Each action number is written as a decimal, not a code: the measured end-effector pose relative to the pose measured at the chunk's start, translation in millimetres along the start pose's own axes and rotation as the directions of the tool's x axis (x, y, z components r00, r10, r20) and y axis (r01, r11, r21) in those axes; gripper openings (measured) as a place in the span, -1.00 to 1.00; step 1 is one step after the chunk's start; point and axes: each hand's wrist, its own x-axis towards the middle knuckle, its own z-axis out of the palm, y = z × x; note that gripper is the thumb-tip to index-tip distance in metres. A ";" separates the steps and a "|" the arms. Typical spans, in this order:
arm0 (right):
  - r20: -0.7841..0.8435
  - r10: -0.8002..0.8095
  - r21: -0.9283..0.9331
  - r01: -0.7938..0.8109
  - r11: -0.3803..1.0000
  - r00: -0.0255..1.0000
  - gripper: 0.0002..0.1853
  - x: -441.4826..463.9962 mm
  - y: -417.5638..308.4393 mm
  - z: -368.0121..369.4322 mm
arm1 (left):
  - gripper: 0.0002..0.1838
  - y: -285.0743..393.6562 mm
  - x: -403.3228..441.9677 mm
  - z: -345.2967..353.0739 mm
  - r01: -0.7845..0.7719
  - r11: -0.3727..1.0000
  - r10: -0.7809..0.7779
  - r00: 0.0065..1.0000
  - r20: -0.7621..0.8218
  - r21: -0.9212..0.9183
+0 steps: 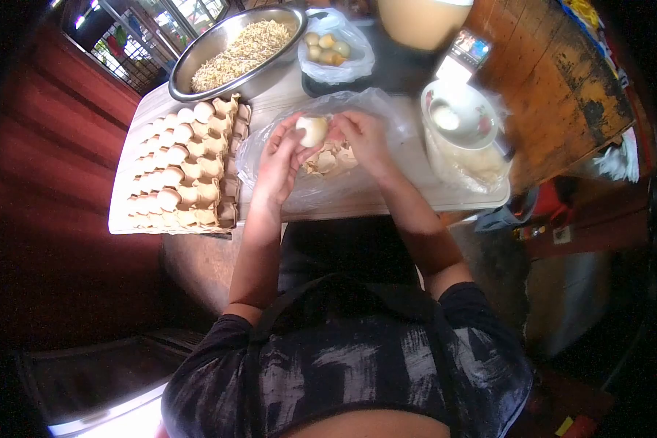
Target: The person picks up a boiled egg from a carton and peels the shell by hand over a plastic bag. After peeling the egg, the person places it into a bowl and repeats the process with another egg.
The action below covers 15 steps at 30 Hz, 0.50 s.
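Note:
A pale, smooth egg [312,132] is in the fingers of my left hand [278,159], above a clear plastic bag [259,150]. My right hand [363,143] is just to the right of the egg, its fingers pinched together near it; whatever they hold is too small to make out. Broken eggshells [330,159] lie in the bag below both hands. To the left stands a cardboard egg tray [210,175] with rows of eggs [169,177] in its left part.
A metal basin [179,79] of mixed bits stands at the back left. Behind my hands lies a bag of eggs [328,51]. On the right, a white bowl [482,120] holds one white egg, with a phone [469,50] behind it and a beige bucket [423,22] further back.

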 end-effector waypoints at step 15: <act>-0.004 -0.515 -0.256 0.497 0.829 0.857 -0.71 -5.4 -20.3 1.4 | -0.38 -0.3 0.6 -18.2 0.284 0.959 -0.284 0.959 0.012 -0.010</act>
